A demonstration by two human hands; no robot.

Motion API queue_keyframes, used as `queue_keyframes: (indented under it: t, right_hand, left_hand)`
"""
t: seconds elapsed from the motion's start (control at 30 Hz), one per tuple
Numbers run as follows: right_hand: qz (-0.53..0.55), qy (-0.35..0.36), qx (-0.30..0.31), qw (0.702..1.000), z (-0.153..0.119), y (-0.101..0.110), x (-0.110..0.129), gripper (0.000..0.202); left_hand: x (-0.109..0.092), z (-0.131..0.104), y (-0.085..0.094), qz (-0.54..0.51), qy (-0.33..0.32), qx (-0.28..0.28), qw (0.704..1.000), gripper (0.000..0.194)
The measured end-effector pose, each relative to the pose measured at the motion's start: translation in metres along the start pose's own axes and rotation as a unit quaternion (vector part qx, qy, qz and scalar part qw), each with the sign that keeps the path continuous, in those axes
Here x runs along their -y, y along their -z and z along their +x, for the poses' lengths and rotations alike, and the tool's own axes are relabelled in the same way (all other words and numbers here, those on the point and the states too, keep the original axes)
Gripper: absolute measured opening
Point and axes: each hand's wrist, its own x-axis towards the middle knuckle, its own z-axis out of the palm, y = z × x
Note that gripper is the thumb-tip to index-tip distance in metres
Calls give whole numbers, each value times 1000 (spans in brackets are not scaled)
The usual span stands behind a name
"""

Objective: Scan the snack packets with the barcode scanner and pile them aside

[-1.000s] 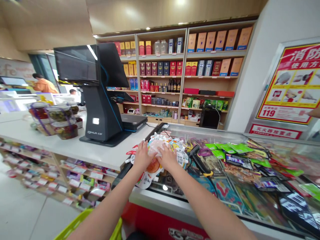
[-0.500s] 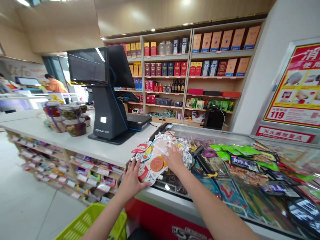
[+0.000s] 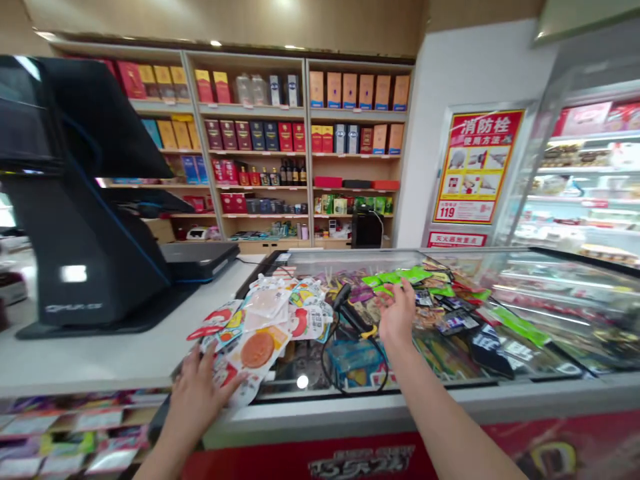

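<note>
A pile of white snack pouches with colourful prints lies on the left end of a glass-topped display case. My left hand rests against the pile's near left edge, its fingers spread and the thumb stretched over a pouch. My right hand is over the glass by the bright green packets, fingers loosely bent and apart. Whether its fingertips touch a packet I cannot tell. Between the pile and my right hand lies a black handheld scanner with a looped cable.
A dark point-of-sale terminal stands on the white counter at left. Dark snack packets lie on the glass at right. Behind are shelves of boxes, a red-and-yellow poster and a lit cooler.
My view has turned right. My right hand has left the pouch pile and moved right, past the scanner, to the green packets. My left hand stays at the pile's left edge.
</note>
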Motion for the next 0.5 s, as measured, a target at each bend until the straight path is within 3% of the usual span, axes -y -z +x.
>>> queue_keyframes:
  t: [0.1,0.23,0.3,0.4,0.5]
  right_hand:
    - [-59,-164,179,968,-31,4,-25,43]
    - [-188,-304,267,895,-71,-8,-81,59]
    - [-181,-333,246,892,-83,-28,-103,64]
    - [-106,-321,212,917,-96,-71,-124,63]
    - [-57,-261,278,923,-105,-105,-136,71]
  left_hand:
    - [-24,5,20,-6,36,-24,999,80]
    - [-66,31,30,4,48,-6,999,80]
    - [-80,43,23,-3,54,42,998,78]
    - [-89,51,10,-8,46,118,992,74]
    - [-83,51,3,-6,13,133,991,69]
